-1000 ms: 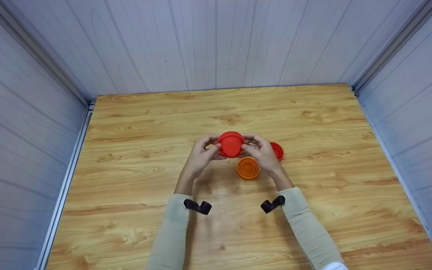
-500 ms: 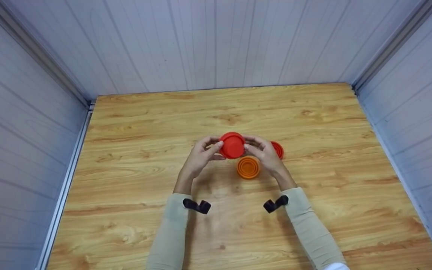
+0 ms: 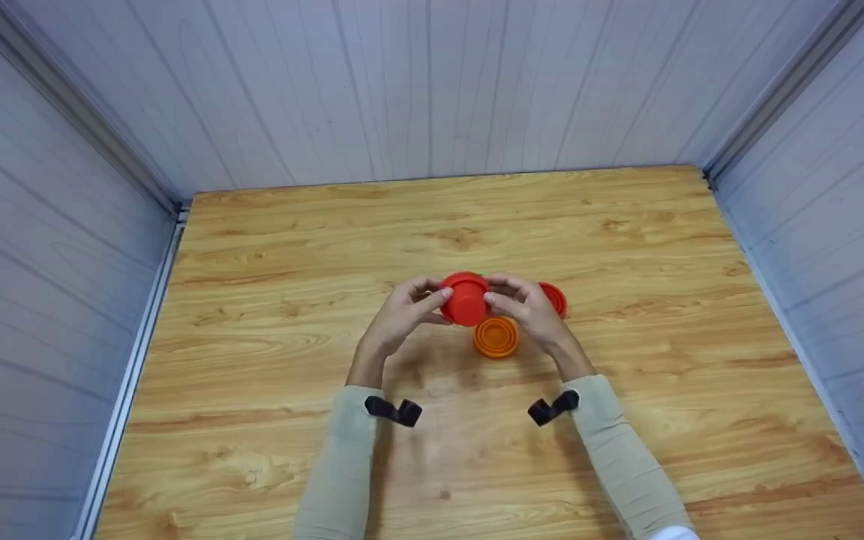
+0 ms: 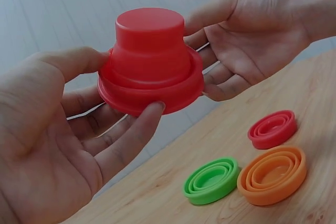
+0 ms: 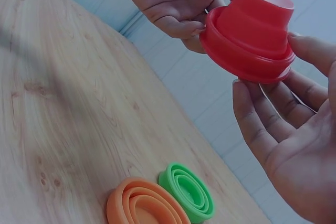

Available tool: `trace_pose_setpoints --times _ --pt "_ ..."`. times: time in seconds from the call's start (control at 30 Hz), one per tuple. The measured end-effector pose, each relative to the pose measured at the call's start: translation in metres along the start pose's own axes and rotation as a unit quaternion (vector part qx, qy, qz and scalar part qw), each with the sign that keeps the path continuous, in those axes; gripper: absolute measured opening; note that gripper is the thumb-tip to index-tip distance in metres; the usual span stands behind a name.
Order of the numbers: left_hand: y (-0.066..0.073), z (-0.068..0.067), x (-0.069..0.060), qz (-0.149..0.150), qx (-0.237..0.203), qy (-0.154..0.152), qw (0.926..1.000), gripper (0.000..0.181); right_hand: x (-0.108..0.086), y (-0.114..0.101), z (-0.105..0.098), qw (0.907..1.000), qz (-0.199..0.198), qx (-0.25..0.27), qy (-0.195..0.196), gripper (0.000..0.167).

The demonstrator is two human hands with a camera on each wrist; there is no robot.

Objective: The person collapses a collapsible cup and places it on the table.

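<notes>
Between my two hands, above the table, is a red collapsible cup (image 3: 467, 304), its narrow base facing up toward me. In the left wrist view the cup (image 4: 149, 59) has its inner sections pushed out from the wide outer ring. My left hand (image 3: 394, 319) pinches the ring's left side with thumb and fingers. Gripping the opposite side is my right hand (image 3: 535, 313). Below lie flattened cups: an orange cup (image 3: 496, 337), a second red cup (image 3: 555, 301) and a green cup (image 4: 211, 181), which is mostly hidden in the head view.
A wood-grain table (image 3: 289, 240) spreads beneath the hands. Pale panel walls (image 3: 432, 90) stand at the back and both sides. Each wrist carries a black camera mount (image 3: 394, 410).
The held red cup has gone from nearly flat to partly extended, its base now projecting toward me. The cup has tilted and dropped slightly; the hands otherwise stay in place.
</notes>
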State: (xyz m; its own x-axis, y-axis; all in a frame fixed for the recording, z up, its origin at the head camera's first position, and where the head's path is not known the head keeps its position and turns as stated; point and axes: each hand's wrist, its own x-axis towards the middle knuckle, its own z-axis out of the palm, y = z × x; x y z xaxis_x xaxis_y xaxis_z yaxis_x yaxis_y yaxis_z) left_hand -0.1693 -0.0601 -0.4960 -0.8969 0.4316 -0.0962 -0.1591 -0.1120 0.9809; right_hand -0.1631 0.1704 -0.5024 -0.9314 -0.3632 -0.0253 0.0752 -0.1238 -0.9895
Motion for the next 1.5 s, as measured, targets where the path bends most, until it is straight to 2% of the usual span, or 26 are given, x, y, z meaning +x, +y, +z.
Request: trace_pose_setpoints --times 0.17,0.4,0.6,0.93,1.17,1.5 --pt "0.004 0.000 0.000 -0.015 0.022 -0.019 0.9995 0.030 0.000 -0.002 0.000 0.9997 0.001 -0.007 -0.021 0.039" --pt "0.007 0.001 -0.002 -0.033 0.038 -0.041 0.9979 0.025 -0.001 -0.003 -0.001 0.9988 0.021 -0.035 -0.027 0.035" --pt "0.008 0.002 -0.003 -0.042 0.043 -0.033 0.9976 0.025 -0.001 -0.005 0.000 0.9981 0.028 -0.043 -0.036 0.030" --pt "0.008 0.003 -0.004 -0.031 0.073 -0.025 0.9965 0.018 -0.001 -0.007 0.006 0.9981 0.034 -0.036 -0.036 0.033" --pt "0.007 0.003 -0.004 -0.023 0.087 -0.021 0.9957 0.013 0.000 -0.006 0.009 0.9982 0.034 -0.035 -0.034 0.028" --pt "0.006 0.004 -0.001 -0.032 0.074 -0.005 0.9967 0.006 0.002 -0.003 0.014 0.9929 0.022 -0.117 0.004 0.025"
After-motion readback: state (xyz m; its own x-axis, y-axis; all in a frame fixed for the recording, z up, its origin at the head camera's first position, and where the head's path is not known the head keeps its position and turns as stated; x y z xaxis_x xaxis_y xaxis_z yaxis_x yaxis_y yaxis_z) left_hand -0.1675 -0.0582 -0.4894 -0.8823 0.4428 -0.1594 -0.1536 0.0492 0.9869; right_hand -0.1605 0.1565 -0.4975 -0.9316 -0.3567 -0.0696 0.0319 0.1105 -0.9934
